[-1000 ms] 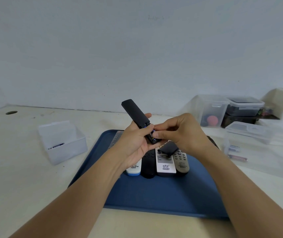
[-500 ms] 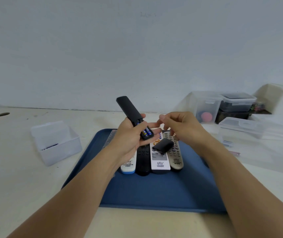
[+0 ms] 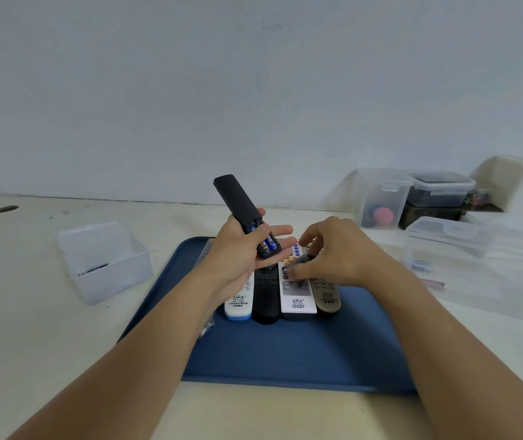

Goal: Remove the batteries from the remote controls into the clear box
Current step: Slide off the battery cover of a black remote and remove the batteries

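Observation:
My left hand (image 3: 238, 258) holds a black remote (image 3: 238, 201) tilted up over the blue tray (image 3: 285, 354). Its back compartment is uncovered, and two blue batteries (image 3: 268, 245) sit inside. My right hand (image 3: 336, 258) is lowered onto the row of remotes, with its fingertips closed around the black battery cover (image 3: 303, 259) lying on the white remote (image 3: 296, 296). The clear box (image 3: 104, 265) stands left of the tray, open, with one battery (image 3: 93, 269) inside.
On the tray also lie a white remote with a blue end (image 3: 238, 304), a black remote (image 3: 266, 303) and a grey remote (image 3: 326, 296). Lidded plastic containers (image 3: 441, 188) and a clear lidded box (image 3: 450, 239) stand at the right, near a plastic bag (image 3: 507, 281).
The cover has come off the black remote, baring the batteries. My right hand moved away from the remote and down onto the cover lying on the white remote.

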`<state>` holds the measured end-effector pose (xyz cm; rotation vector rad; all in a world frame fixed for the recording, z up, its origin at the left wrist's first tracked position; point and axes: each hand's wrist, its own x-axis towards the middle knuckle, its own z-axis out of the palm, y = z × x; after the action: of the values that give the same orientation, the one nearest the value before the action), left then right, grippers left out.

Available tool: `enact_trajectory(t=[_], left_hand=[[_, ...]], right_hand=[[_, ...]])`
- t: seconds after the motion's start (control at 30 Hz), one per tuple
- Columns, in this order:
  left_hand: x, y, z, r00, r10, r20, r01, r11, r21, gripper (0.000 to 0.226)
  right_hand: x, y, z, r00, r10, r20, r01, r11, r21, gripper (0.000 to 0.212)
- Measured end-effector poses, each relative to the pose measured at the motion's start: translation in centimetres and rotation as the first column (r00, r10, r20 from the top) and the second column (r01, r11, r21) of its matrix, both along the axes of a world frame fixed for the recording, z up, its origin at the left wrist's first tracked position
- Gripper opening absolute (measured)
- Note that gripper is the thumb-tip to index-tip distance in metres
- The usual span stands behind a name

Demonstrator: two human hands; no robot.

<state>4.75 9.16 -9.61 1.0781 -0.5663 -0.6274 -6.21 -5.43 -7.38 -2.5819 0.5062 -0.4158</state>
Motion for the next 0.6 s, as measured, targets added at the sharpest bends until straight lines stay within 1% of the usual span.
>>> enact_trajectory(t=[0.07,0.17,0.23,0.3,0.37,0.4,0.43,0.47,0.57,0.6], left_hand=[[0.0,0.1,0.2,0.999,-0.019,-0.034,0.018,1.0,-0.025,0.023],[-0.1,0.2,0.5,0.996,-0.037,-0.079,0.032,0.997,-0.068,0.024],[-0.2,0.2,0.5,0.991,-0.063,-0.119,0.051,0.994,-0.096,0.025],[-0.3,0.0,0.4,0.99,-0.057,-0.131,0.045,0.995,-0.093,0.025],[-0.5,-0.4,0.4,0.981,-0.059,-0.186,0.038,0.993,-0.113,0.021],[-0.6,-0.5,0.4,0.97,-0.077,-0.233,0.045,0.989,-0.14,0.024],[-0.7,-0.6,0.4,0.955,-0.105,-0.276,0.058,0.983,-0.173,0.029],[-0.8,-0.7,0.4,0.942,-0.126,-0.31,0.064,0.977,-0.203,0.033],[-0.8,-0.9,0.3,0.917,-0.14,-0.375,0.058,0.974,-0.221,0.037],[-0.8,-1.0,0.3,0.91,-0.14,-0.391,0.058,0.975,-0.214,0.037]], right_hand=[[-0.2,-0.7,0.4,0.994,-0.044,0.103,0.035,0.996,0.086,0.05],[-0.9,-2.0,0.9,0.951,-0.161,0.265,0.091,0.961,0.26,0.046],[-0.7,-2.2,0.9,0.923,-0.19,0.336,0.043,0.916,0.399,0.045],[-0.2,-1.4,0.8,0.903,-0.195,0.383,-0.052,0.834,0.549,0.044],[0.5,-0.2,0.6,0.899,-0.177,0.4,-0.121,0.778,0.616,0.048],[0.8,0.4,0.4,0.905,-0.165,0.393,-0.125,0.778,0.616,0.05],[1.1,1.0,0.2,0.912,-0.151,0.382,-0.115,0.799,0.59,0.049],[1.2,1.5,0.0,0.919,-0.132,0.372,-0.103,0.831,0.547,0.044],[1.3,2.6,-0.3,0.912,-0.055,0.405,-0.139,0.891,0.432,0.013],[1.3,2.8,-0.4,0.904,-0.033,0.427,-0.154,0.905,0.396,0.008]])
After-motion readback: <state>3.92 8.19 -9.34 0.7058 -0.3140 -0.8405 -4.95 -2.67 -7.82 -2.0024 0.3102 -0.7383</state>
